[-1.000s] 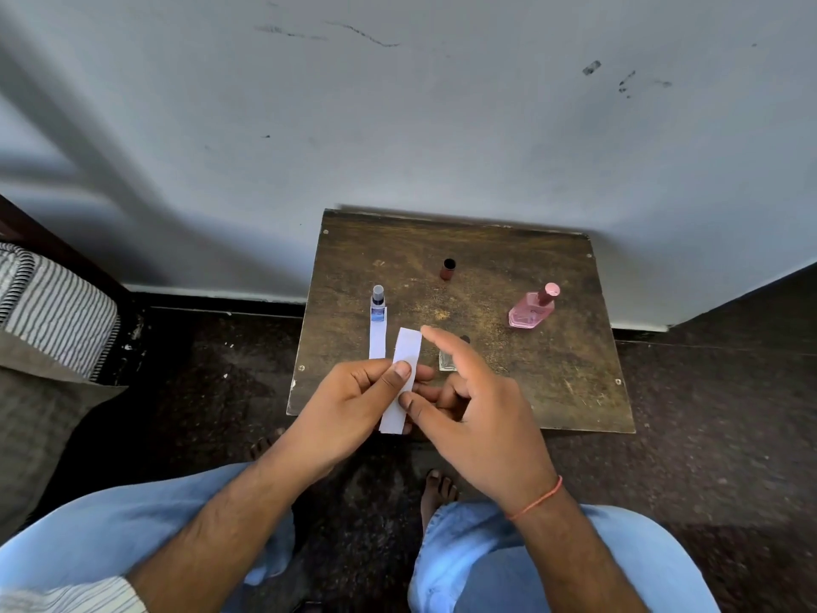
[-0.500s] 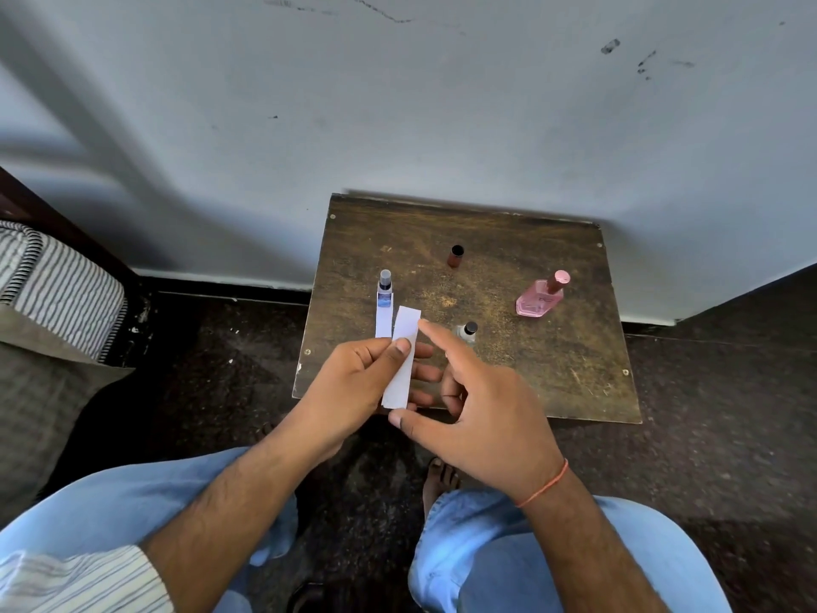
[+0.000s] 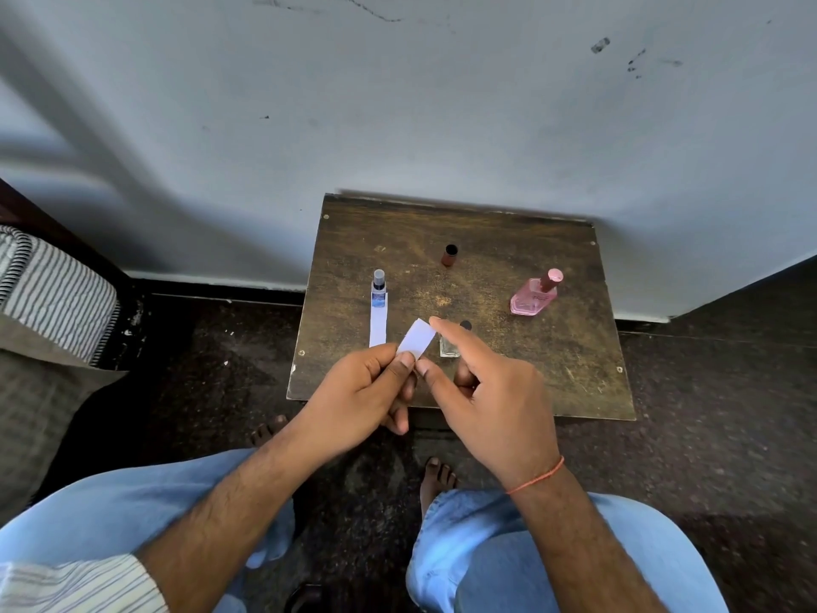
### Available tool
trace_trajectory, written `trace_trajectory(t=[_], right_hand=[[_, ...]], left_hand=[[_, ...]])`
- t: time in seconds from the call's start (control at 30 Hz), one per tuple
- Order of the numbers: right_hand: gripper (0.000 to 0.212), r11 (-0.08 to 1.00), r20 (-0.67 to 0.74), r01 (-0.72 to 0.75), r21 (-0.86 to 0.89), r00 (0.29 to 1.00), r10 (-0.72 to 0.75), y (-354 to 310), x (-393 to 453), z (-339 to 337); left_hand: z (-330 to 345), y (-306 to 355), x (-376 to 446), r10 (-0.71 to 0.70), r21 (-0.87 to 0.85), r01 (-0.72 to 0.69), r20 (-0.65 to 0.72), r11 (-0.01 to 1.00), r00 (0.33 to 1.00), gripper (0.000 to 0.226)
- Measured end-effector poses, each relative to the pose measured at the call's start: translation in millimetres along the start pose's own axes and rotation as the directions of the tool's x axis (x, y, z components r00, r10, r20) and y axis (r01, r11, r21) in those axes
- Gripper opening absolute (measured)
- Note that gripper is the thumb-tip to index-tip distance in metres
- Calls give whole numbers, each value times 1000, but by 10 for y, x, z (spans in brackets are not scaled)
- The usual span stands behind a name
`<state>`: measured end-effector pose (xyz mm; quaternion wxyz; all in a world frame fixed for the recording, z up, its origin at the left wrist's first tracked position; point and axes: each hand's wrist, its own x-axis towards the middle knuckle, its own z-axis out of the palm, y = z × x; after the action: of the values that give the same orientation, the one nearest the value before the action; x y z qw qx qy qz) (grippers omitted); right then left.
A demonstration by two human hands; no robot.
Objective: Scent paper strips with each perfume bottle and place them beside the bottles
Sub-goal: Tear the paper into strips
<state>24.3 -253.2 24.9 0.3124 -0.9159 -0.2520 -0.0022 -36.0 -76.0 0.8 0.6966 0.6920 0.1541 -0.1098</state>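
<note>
two hands meet over the near edge of the desk. the left hand pinches a paper strip between thumb and fingers, its free end tilted up to the right. the right hand holds nothing, forefinger stretched to the strip's tip, the other fingers loosely bent. just behind stands a small clear bottle; left, a laid strip sits by the blue bottle. further off, a brown bottle and a pink bottle. one strip looks done; next, i judge, the right hand must take the clear bottle and scent the held strip.
</note>
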Motion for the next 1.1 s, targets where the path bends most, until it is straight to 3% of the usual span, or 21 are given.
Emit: trace_trajectory(t=[0.63,0.8,1.1], right_hand=[[47,988,-68,105,-113,991,-113,2,-29,52],[18,994,-138,111,-3,984,-110,-12,-21,49],[11,937,-66,-26,348,996,52,-42,-3,103]], left_hand=[[-18,25,-16,-46,-66,46,0,997,999,33],[-17,87,-48,-41,-95,41,9,995,999,39],[-4,121,-69,-46,-136,48,16,990,999,49]])
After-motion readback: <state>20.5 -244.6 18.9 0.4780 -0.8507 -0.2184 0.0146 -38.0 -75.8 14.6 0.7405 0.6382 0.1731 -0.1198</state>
